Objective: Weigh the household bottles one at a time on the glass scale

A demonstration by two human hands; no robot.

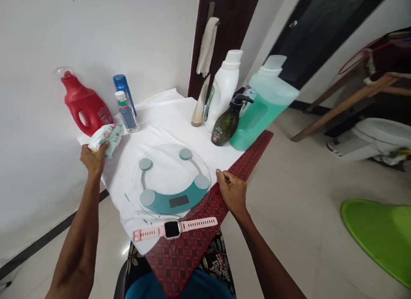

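My left hand (93, 156) is closed on a soft white and pale-green plastic packet (109, 136) at the table's left edge, beside a red jug-shaped bottle (91, 103). At the table's right edge my right hand (233, 191) is curled into a fist, with nothing visible in it. Between my hands lies a round glass bathroom scale (180, 201) with a teal band and grey round pads. A pink-strapped smartwatch (172, 229) is laid out flat in front of the scale, its screen dark.
A white cloth (160, 123) partly covers the red patterned tabletop (180, 256). Behind stand a blue bottle (123, 87), a clear bottle (127, 115), a white bottle (224, 85), a dark pump bottle (226, 123) and a large green-liquid bottle (260, 108). A wall borders the left.
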